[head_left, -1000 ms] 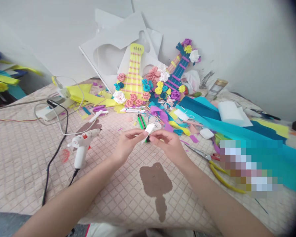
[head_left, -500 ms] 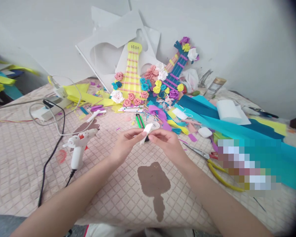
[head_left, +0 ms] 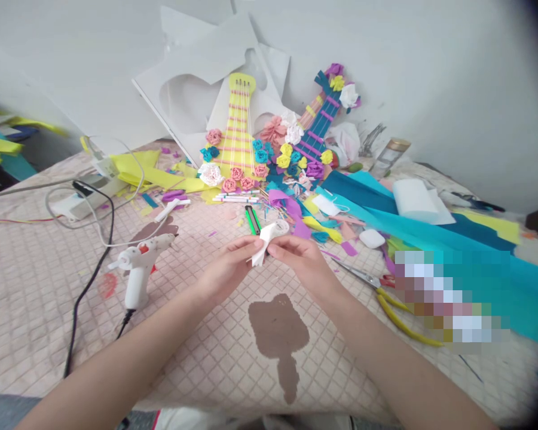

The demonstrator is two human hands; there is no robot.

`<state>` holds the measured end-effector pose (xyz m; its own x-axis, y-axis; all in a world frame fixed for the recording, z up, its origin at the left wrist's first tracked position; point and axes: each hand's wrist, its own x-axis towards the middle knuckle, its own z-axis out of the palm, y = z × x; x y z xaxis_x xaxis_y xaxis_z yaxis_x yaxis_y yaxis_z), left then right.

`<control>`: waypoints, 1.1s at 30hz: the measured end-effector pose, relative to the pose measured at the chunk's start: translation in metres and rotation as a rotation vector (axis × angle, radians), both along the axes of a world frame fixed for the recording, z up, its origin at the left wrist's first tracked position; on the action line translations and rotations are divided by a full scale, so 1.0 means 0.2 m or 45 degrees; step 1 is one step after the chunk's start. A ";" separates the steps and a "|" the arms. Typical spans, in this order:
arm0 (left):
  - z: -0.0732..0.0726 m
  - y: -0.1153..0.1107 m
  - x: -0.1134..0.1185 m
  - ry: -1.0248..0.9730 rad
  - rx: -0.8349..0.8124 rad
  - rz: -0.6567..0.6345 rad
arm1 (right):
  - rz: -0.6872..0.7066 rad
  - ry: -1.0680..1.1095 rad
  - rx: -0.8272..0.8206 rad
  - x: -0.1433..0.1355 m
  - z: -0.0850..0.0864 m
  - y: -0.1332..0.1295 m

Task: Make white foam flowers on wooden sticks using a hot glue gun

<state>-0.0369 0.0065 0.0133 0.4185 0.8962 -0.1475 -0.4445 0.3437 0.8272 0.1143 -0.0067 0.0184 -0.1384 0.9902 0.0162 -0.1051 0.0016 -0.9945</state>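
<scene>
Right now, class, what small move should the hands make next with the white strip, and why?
Probably the left hand should gather up the white strip's loose lower end: it hangs below the fingertips, while the right hand pinches beside it and could steady the strip.

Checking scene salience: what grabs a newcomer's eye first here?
Probably the yellow guitar shape, upright at the back, ringed with paper flowers. Then the blue one leaning to its right, and the broad teal paper across the table's right side.
</scene>
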 end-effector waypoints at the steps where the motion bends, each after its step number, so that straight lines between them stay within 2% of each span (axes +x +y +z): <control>1: 0.00 0.00 0.00 -0.014 -0.009 -0.017 | 0.010 0.011 -0.003 0.00 0.00 0.00; 9: -0.01 0.00 0.00 -0.060 -0.076 -0.109 | 0.039 0.070 -0.096 0.00 0.00 0.00; 24: -0.02 0.00 -0.01 -0.066 -0.092 -0.203 | 0.028 0.093 -0.098 0.00 0.00 0.00; 29: -0.03 0.01 -0.01 -0.031 -0.051 -0.175 | 0.018 0.090 -0.072 0.00 0.00 0.00; 33: -0.05 0.01 -0.01 0.047 0.073 -0.129 | -0.062 0.046 -0.013 0.00 -0.02 0.01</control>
